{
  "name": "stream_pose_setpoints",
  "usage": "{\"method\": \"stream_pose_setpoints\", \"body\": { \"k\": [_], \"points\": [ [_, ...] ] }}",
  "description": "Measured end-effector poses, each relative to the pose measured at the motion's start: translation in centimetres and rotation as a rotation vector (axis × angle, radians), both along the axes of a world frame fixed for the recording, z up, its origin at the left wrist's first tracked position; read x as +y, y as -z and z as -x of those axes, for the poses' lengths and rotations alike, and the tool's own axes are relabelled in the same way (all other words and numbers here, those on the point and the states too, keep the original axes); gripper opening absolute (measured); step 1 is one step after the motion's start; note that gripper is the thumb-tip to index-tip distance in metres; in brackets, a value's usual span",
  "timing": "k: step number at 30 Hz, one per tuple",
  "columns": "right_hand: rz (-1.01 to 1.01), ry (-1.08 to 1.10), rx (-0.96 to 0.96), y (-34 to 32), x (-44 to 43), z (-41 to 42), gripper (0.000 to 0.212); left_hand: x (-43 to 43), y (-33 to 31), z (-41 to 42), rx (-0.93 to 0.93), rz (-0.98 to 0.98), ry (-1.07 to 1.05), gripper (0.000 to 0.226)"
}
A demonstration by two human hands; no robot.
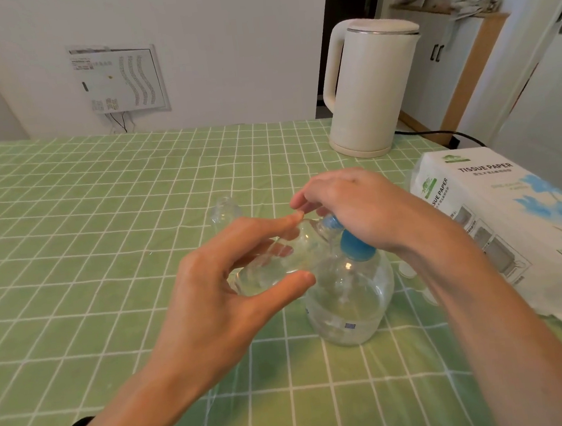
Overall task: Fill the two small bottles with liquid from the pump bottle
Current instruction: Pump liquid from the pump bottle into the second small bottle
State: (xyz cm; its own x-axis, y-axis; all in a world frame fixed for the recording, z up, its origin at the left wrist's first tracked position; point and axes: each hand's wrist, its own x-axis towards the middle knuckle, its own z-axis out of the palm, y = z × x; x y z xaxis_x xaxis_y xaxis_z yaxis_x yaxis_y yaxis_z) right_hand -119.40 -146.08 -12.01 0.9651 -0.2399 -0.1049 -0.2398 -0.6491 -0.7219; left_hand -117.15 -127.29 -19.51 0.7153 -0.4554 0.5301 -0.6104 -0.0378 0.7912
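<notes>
A clear pump bottle (pixel 349 295) with a blue collar and blue pump head stands on the green checked tablecloth. My right hand (pixel 351 206) lies over the pump head, fingers curled down on it. My left hand (pixel 225 287) holds a small clear bottle (pixel 277 261) tilted on its side between thumb and fingers, its mouth up against the blue nozzle. A second small clear bottle (pixel 226 209) stands on the cloth behind, to the left of my hands. Two small white caps (pixel 407 269) lie right of the pump bottle, partly hidden by my right forearm.
A cream electric kettle (pixel 367 91) stands at the back right, its black cord trailing off the table. A white tissue paper pack (pixel 513 218) lies along the right edge. The green tablecloth (pixel 85 231) stretches to the left and front. A wall panel hangs behind.
</notes>
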Motion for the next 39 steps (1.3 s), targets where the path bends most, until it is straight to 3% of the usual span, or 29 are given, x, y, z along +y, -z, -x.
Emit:
{"method": "stream_pose_setpoints", "body": {
  "k": [7,14,23,30,39],
  "points": [
    [0.118,0.009,-0.069,-0.28,0.17,-0.21,0.041,0.23,-0.24,0.04,-0.018,-0.01,-0.007,0.053],
    [-0.027,-0.004,0.045,-0.17,0.0,-0.28,0.029,0.14,0.07,-0.09,-0.023,-0.026,-0.026,0.054],
    [0.139,-0.016,-0.063,-0.37,0.45,-0.08,0.044,0.45,-0.19,0.17,-0.009,-0.009,-0.002,0.053],
    [-0.015,-0.02,0.07,-0.19,-0.21,-0.36,0.031,0.24,0.24,-0.13,-0.02,-0.025,-0.008,0.053],
    [0.155,-0.01,-0.053,-0.28,0.66,0.01,0.045,0.42,0.18,0.02,-0.01,-0.004,0.004,0.054]
  ]
}}
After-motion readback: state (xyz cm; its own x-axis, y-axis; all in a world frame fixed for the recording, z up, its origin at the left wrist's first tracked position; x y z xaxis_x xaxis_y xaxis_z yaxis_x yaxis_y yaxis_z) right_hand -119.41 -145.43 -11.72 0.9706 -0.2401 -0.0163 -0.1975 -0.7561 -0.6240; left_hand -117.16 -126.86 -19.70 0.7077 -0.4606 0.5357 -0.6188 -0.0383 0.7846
